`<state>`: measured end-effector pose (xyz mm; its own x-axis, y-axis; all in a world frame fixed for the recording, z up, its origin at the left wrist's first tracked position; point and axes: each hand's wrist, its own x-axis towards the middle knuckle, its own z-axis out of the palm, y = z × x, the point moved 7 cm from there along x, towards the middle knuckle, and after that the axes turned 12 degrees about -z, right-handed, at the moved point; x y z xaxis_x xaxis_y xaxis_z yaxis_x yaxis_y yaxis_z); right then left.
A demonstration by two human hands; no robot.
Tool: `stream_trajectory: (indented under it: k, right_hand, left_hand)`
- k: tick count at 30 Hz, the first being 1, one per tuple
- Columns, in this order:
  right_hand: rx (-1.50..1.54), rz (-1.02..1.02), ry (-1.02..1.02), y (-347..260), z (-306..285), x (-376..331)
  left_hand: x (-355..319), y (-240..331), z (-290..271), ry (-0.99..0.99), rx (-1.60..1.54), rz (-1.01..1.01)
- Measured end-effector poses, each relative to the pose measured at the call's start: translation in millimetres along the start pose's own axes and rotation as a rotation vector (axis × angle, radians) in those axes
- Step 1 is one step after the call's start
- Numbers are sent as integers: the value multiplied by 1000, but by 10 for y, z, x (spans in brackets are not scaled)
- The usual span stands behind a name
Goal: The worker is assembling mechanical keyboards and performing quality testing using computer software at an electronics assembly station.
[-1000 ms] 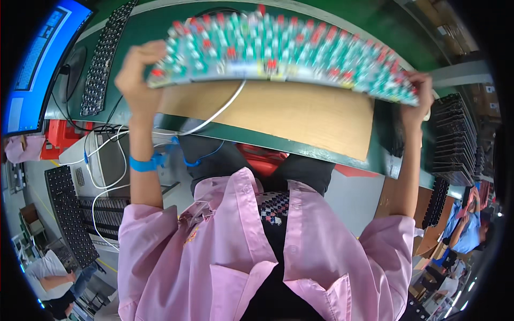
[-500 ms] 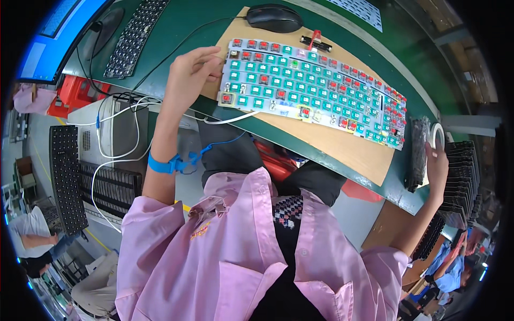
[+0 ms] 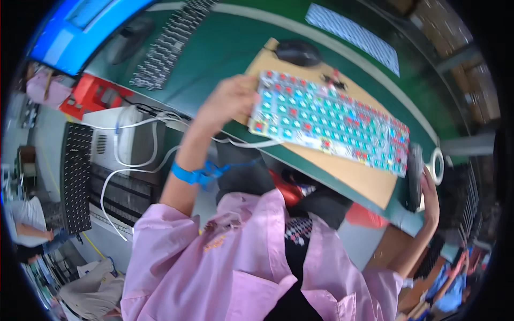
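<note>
A keyboard without keycaps (image 3: pixel 334 120), its white plate filled with teal and red switches, lies tilted on a tan board (image 3: pixel 350 174). My left hand (image 3: pixel 227 104) is at the keyboard's left end, fingers bent in and closed against its edge, somewhat blurred. A blue wrist strap (image 3: pixel 195 174) circles that wrist. Past the keyboard's right end, my right hand (image 3: pixel 430 198) rests beside a long dark bundle (image 3: pixel 414 174) and a white ring like a tape roll (image 3: pixel 437 166). Blur and the bundle obscure its fingers, so their grip does not show.
A black mouse (image 3: pixel 297 52) sits behind the keyboard, near a small black-and-red part (image 3: pixel 334 81). Dark key-patterned panels (image 3: pixel 166 51) lie at the far left; a pale panel (image 3: pixel 353 35) lies at the back. White cables (image 3: pixel 155 120) hang off the table's left edge. Racked dark panels (image 3: pixel 471 206) stand right.
The whole view has shifted, with the table lower in the picture. My left hand has moved right and nearer, its spread fingers closing at the keyboard's left edge. My right hand stays beside the bundle.
</note>
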<state>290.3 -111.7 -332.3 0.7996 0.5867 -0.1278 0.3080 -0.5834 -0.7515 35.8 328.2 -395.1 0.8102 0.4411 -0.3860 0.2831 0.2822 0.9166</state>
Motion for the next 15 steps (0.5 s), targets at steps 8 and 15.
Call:
stream_trajectory:
  k: [8, 15]
  right_hand:
    - [-548, -224, 397, 653, -79, -149]
    - [-50, -276, 145, -1687, 1194, 175]
  left_hand:
    - [-20, 12, 205, -100, -260, 93]
    - [-52, -156, 198, -237, -449, -9]
